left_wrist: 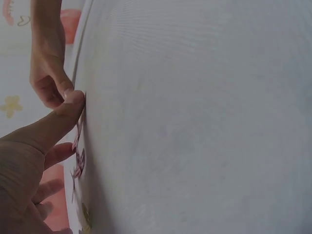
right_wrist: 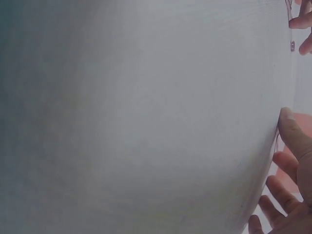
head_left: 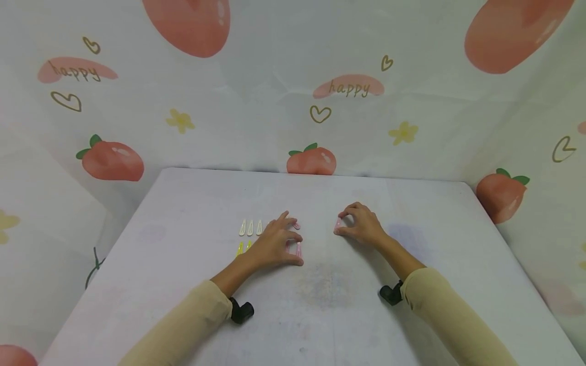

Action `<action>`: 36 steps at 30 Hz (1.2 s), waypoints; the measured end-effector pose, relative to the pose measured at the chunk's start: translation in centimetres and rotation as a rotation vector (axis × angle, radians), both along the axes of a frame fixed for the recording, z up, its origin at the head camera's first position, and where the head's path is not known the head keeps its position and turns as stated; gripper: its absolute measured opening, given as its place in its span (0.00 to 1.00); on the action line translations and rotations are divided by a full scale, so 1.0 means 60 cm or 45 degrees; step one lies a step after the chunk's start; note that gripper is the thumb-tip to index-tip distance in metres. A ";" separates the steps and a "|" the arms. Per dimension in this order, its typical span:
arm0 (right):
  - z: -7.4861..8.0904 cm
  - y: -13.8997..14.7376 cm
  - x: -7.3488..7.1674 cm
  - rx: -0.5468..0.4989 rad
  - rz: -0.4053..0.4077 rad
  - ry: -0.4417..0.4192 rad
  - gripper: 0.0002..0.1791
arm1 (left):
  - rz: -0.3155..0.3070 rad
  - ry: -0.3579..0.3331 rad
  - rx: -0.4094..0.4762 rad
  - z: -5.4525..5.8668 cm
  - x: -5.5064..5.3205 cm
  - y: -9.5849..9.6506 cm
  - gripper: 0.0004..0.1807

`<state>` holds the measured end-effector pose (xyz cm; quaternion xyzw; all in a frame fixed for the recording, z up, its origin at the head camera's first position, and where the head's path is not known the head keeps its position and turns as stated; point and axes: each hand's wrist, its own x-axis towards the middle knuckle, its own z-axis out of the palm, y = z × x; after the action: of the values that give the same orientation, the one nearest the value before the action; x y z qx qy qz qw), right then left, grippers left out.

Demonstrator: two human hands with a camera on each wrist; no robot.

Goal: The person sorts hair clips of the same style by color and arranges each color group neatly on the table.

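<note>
Small snap hair clips lie in rows on the white table [head_left: 183,284]: cream ones [head_left: 250,227], yellow ones [head_left: 242,248] and pink ones [head_left: 298,249]. My left hand [head_left: 293,244] rests on the table over the pink clips with its fingers spread, thumb tip beside a pink clip. In the left wrist view the thumb [left_wrist: 66,114] presses the tabletop next to the pink clips [left_wrist: 78,161]. To the right, my right hand [head_left: 343,223] has its fingers curled and pinches a single pink clip [head_left: 338,225] at the table surface.
A cloth backdrop [head_left: 293,101] printed with peaches and hearts rises behind the table and along both sides. Black wrist cameras [head_left: 241,311] sit under both sleeves. The table's far edge [head_left: 311,174] runs just beyond the hands.
</note>
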<state>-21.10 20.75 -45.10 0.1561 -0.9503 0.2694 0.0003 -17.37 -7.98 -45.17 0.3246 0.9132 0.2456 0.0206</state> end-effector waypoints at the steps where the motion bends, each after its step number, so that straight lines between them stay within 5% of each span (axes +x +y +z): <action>1: 0.000 0.000 0.001 -0.001 0.001 0.002 0.25 | 0.001 0.015 0.007 0.001 -0.001 0.000 0.30; 4: 0.002 0.000 0.002 -0.002 0.002 0.004 0.25 | 0.066 0.043 0.031 0.005 -0.008 -0.002 0.30; 10: 0.000 0.003 0.001 -0.003 0.011 0.013 0.24 | 0.337 0.058 -0.011 0.007 -0.027 0.000 0.31; 13: 0.000 0.003 0.001 -0.006 0.008 0.012 0.24 | 0.392 0.036 -0.040 0.006 -0.035 0.005 0.32; 30: 0.000 -0.001 -0.002 0.011 0.003 0.014 0.24 | 0.381 -0.070 -0.037 0.004 -0.066 0.004 0.29; 36: 0.002 -0.002 -0.002 0.011 -0.007 -0.011 0.25 | 0.314 -0.063 0.026 0.005 -0.056 0.014 0.26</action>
<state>-21.21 20.66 -45.00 0.1525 -0.9519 0.2659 -0.0037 -20.71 -7.13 -44.84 0.2037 0.9429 0.2634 0.0095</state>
